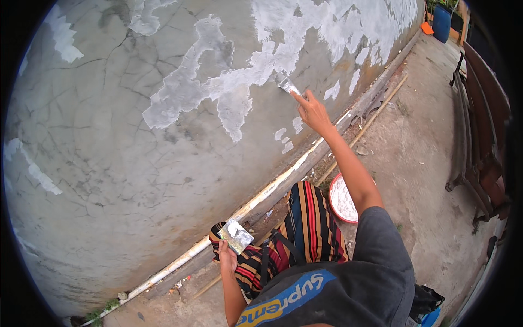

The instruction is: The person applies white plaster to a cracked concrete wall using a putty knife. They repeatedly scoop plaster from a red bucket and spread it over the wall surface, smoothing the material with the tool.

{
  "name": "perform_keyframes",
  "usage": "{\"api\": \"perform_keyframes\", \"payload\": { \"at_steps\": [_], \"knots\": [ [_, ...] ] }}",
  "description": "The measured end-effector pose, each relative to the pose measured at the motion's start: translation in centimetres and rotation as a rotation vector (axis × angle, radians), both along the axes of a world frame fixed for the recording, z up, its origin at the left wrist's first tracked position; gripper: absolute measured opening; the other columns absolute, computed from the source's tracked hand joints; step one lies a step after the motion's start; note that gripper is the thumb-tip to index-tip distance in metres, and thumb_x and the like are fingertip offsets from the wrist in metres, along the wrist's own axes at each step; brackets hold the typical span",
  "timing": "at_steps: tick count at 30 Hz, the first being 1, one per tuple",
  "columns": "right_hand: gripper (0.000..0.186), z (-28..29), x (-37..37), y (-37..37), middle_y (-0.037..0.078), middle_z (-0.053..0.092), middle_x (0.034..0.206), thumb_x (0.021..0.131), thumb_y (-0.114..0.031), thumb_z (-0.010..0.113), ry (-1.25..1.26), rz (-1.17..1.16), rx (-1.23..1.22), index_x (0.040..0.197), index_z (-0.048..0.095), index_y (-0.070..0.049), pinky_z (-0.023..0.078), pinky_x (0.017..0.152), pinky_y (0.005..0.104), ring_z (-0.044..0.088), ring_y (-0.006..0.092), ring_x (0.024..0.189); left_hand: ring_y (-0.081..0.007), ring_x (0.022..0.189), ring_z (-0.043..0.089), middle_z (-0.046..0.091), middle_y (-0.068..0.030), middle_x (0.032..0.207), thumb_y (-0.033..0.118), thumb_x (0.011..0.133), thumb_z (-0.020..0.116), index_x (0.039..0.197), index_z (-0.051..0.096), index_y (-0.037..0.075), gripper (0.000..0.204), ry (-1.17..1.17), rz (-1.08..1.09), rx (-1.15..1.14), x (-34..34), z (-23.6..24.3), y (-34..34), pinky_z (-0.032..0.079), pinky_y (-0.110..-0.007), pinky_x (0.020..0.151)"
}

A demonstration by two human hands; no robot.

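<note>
My right hand [313,111] is stretched out to the wall, closed round a putty knife [289,86] whose metal blade meets the grey plaster. Beside the blade, whitish filler patches [234,101] spread unevenly over the cracked wall [136,163]. Down near my knees, my left hand [227,257] grips a small flat rectangular plate [236,236] by its lower edge. White paste is smeared on that plate. To the right of my striped trousers stands a red-rimmed bucket [343,201] of white paste, partly covered by my right arm.
A white pipe [261,197] runs along the wall's foot, with a long thin pole [376,117] on the ground beside it. At the right stands a brown slatted bench [482,131]. A blue barrel [441,24] and an orange object [426,28] are at the far upper right.
</note>
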State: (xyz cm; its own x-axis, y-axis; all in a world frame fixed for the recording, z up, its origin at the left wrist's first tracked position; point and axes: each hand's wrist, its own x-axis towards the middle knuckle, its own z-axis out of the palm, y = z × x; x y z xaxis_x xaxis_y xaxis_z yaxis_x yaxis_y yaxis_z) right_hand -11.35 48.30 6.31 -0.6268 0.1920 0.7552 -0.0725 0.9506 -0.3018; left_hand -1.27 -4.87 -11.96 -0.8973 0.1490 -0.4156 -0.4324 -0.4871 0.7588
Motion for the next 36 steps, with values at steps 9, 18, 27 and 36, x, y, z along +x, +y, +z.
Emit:
{"api": "perform_keyframes", "payload": {
  "at_steps": [9,18,27,36],
  "knots": [
    [0.055,2.0,0.0,-1.8,0.016,0.051,0.094,0.084,-0.003,0.056,0.042,0.049,-0.188,0.136,0.052,-0.021,0.049,0.064,0.0439,0.059,0.0359,0.072,-0.0184,0.113,0.056,0.056,-0.0081,0.124,0.015,0.101,0.047,0.121,0.048,0.004,0.023,0.034,-0.024,0.015,0.0,0.6,0.4,0.046,-0.033,0.1],
    [0.048,0.2,1.0,-4.6,0.017,0.049,0.083,0.085,0.0,0.053,0.005,0.007,-0.384,0.132,0.057,-0.012,0.046,0.069,0.0426,0.055,0.0324,0.071,-0.0179,0.114,0.056,0.056,-0.0083,0.125,0.014,0.102,0.046,0.124,0.047,0.003,0.025,0.016,-0.007,-0.005,0.1,0.1,0.1,0.046,-0.033,0.099],
    [0.045,2.7,-0.1,-8.6,0.02,0.051,0.083,0.086,-0.002,0.052,-0.039,-0.03,-0.437,0.131,0.057,-0.008,0.046,0.071,0.0423,0.056,0.0352,0.074,-0.0171,0.112,0.057,0.058,-0.0064,0.122,0.015,0.101,0.047,0.125,0.048,0.003,0.026,0.03,-0.014,-0.032,-0.9,-0.9,0.4,0.045,-0.031,0.099],
    [0.04,0.1,13.1,-16.3,0.012,0.052,0.081,0.091,-0.005,0.057,-0.359,0.606,-0.601,0.131,0.06,-0.012,0.043,0.064,0.0338,0.05,0.0205,0.068,-0.019,0.097,0.065,0.062,-0.0065,0.109,0.019,0.099,0.041,0.116,0.052,0.004,0.025,0.099,-0.025,-0.071,-2.1,5.3,6.7,0.056,-0.035,0.082]
  ]
}}
